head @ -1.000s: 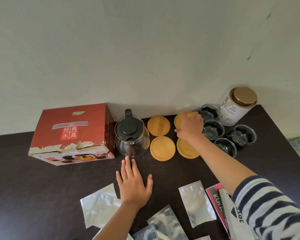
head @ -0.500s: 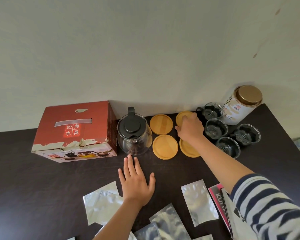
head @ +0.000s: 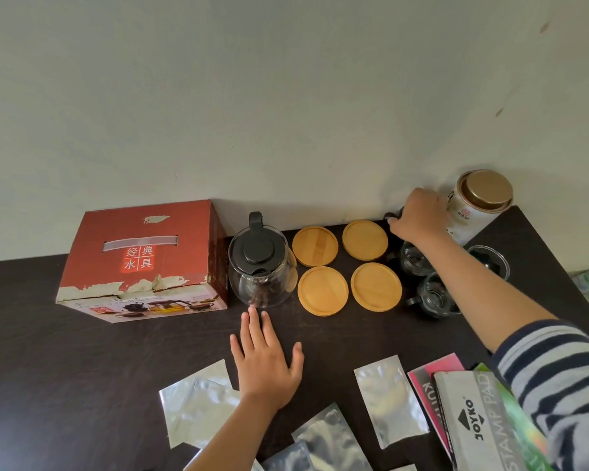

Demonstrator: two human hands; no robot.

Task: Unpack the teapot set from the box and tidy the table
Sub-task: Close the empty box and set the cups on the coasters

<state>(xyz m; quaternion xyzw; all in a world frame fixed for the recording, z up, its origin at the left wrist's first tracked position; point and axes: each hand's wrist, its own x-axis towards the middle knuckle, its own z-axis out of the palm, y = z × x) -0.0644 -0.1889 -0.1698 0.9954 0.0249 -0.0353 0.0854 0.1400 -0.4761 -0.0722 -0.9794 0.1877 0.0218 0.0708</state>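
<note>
A red teapot-set box (head: 143, 263) stands closed at the back left of the dark table (head: 48, 351). Right of it is the glass teapot (head: 261, 266) with a black lid. Several round wooden coasters lie flat in a square, one at the back right (head: 364, 239) and one at the front left (head: 323, 290). Glass cups stand beside them (head: 413, 263), (head: 434, 295), (head: 488, 261). My right hand (head: 419, 215) curls over a further cup at the back by the wall, mostly hiding it. My left hand (head: 266, 362) rests flat on the table just in front of the teapot.
A white tin with a gold lid (head: 480, 205) stands in the back right corner, touching my right hand. Silver foil pouches (head: 390, 399), (head: 198, 402) lie along the front. A stamp pad box (head: 473, 423) and a pink booklet (head: 436, 375) sit at the front right.
My right hand left the back right coaster and moved right and back onto the rear cup by the tin. That coaster now lies uncovered. My left hand stayed put.
</note>
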